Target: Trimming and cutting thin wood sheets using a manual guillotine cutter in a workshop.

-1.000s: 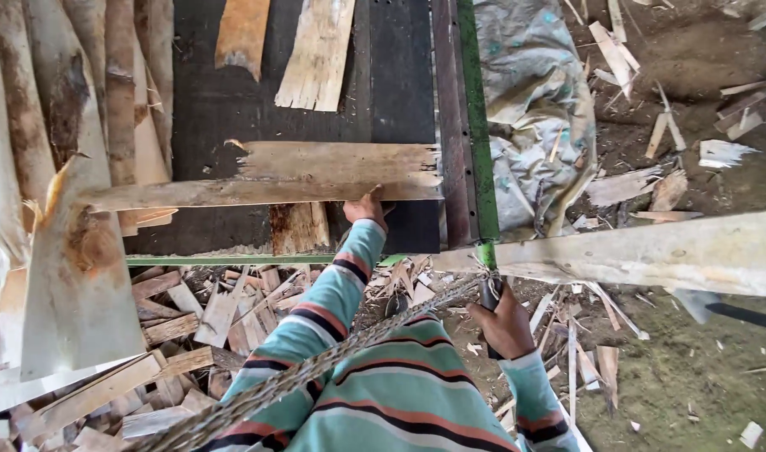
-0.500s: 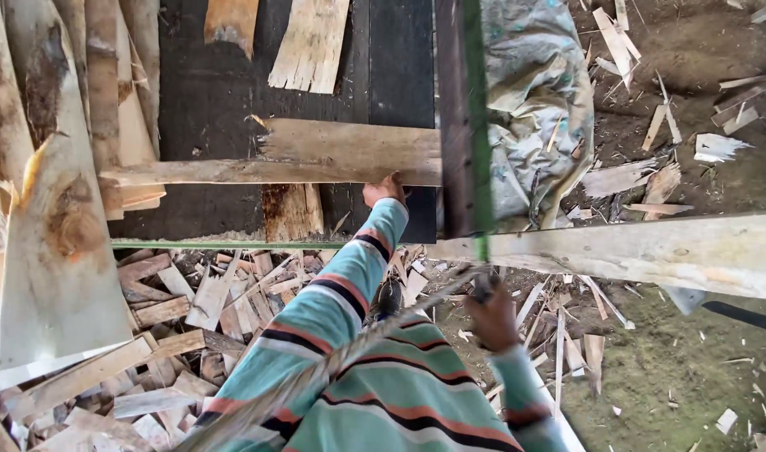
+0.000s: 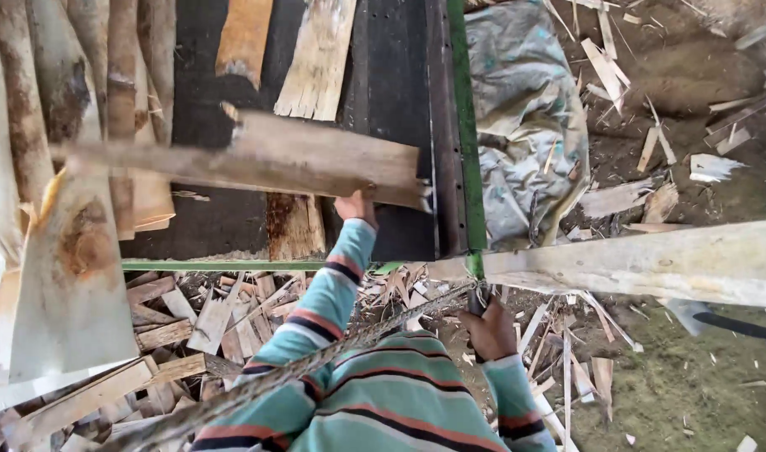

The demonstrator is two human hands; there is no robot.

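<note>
My left hand reaches forward in a striped sleeve and grips the near edge of a long rough wooden plank. The plank lies crosswise over a dark belt surface, slightly tilted and blurred. My right hand is closed around the end of a twisted rope by the corner of a green metal frame. The rope runs diagonally across my chest toward the lower left.
Bark slabs lean at the left. Several thin veneer sheets lie farther up the belt. Wood scraps pile below the frame. A pale beam crosses at the right above muddy ground, and a grey tarp lies beyond it.
The plank has shifted across the belt and tilted, its left end higher. My left hand stayed on its near edge. My right hand kept its hold by the frame corner.
</note>
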